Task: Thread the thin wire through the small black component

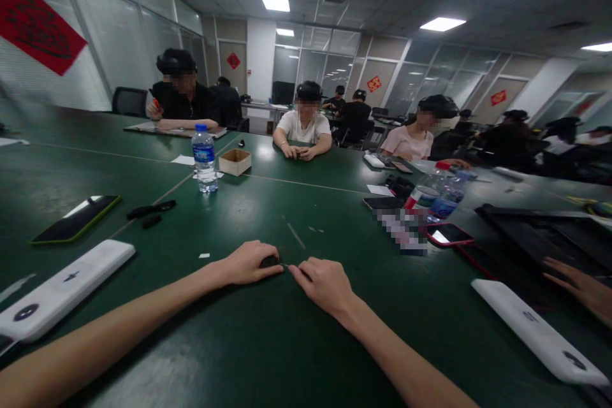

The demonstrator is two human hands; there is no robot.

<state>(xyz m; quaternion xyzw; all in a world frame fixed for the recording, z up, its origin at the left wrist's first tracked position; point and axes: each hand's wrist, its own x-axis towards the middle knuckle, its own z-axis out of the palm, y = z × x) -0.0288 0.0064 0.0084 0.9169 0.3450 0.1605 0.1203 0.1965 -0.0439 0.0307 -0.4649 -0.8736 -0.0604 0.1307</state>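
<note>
Over the green table (234, 331), my left hand (248, 261) is closed around a small black object (270, 261) whose kind I cannot make out. Its thumb and fingers point right. Facing it, my right hand (325, 280) is curled with thumb and forefinger pressed together. A tiny thin piece seems to show in the narrow gap between the two hands, too small to name. Left of my left wrist lies a small white scrap (204, 255). Just beyond the hands, a clear strip (295, 236) lies on the tabletop.
A white power bank (67, 287) and a phone (76, 220) lie at left. Ahead stand a water bottle (204, 159) and a small box (234, 162). At right are more bottles (447, 194), a red-edged phone (449, 234), another white power bank (535, 331) and another person's hand (581, 287).
</note>
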